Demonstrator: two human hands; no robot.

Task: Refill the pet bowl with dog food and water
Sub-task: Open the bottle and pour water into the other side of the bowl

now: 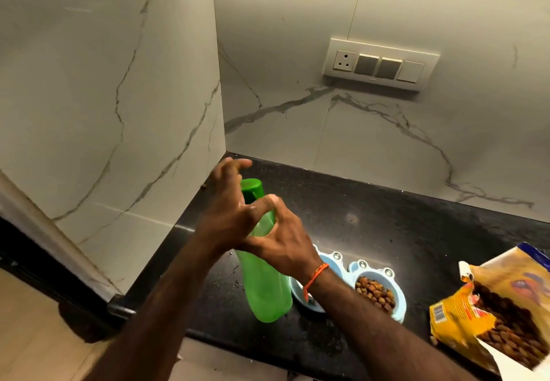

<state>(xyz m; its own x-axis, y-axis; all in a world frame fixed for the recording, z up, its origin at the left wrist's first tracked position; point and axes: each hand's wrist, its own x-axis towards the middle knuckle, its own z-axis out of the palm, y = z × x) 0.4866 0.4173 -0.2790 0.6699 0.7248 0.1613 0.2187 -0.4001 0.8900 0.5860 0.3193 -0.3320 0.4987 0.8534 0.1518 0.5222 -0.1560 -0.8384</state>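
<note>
A green plastic bottle [266,291] stands upright on the black counter [372,220], with its darker green cap [252,186] on. My right hand [282,243], which has an orange thread at the wrist, grips the bottle just below the neck. My left hand [229,202] is cupped around the cap, with the fingers curled behind it and the thumb on the near side. The light blue double pet bowl [398,310] sits right of the bottle. Its right cup holds brown kibble [375,291]. My right wrist mostly hides its left cup [297,294].
An open yellow dog food bag [464,318] lies at the right counter edge with kibble showing inside. Marble walls close the corner behind and to the left. A switch panel [379,63] is on the back wall. Small crumbs and drops lie near the bottle.
</note>
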